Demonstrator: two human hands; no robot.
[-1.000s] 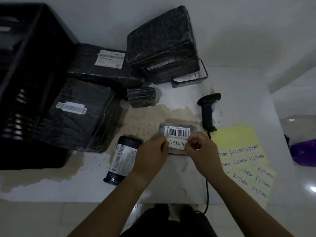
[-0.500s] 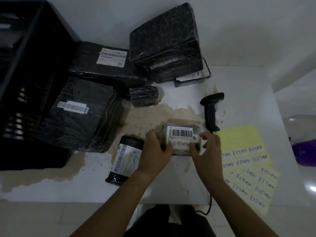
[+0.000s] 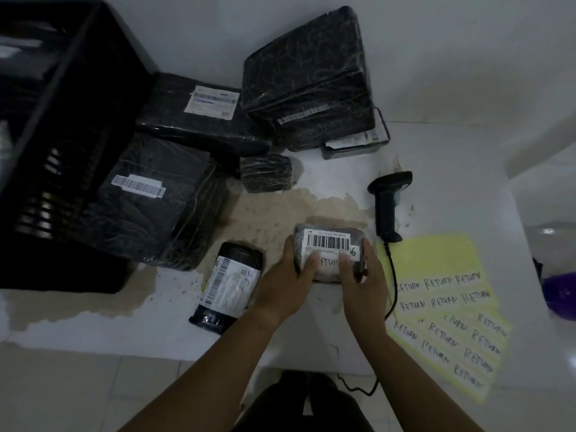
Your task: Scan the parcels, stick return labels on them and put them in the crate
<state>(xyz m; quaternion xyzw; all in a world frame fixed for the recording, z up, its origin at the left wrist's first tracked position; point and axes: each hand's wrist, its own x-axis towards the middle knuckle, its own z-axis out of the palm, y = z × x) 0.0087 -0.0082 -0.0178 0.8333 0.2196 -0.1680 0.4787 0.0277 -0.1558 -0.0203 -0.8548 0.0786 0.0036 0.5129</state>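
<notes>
Near the front edge of the table (image 3: 452,182), the small grey parcel (image 3: 299,241) lies between both hands. Left hand (image 3: 286,286) and right hand (image 3: 364,286) clamp its ends, fingers curled round, thumbs flat on the handwritten "RETURN" label (image 3: 327,264) below the printed barcode (image 3: 328,243). Likely step: pressing the label down. Next move: carry the parcel far left into the black crate (image 3: 62,120). Yellow sheets (image 3: 436,260) at right read "RETURN".

We see a white desk (image 3: 452,169) with a brown worn patch (image 3: 274,213) across its middle, a white wall (image 3: 436,42) behind, pale floor tiles (image 3: 78,394) below, and a purple object (image 3: 561,294) off its right edge.
</notes>
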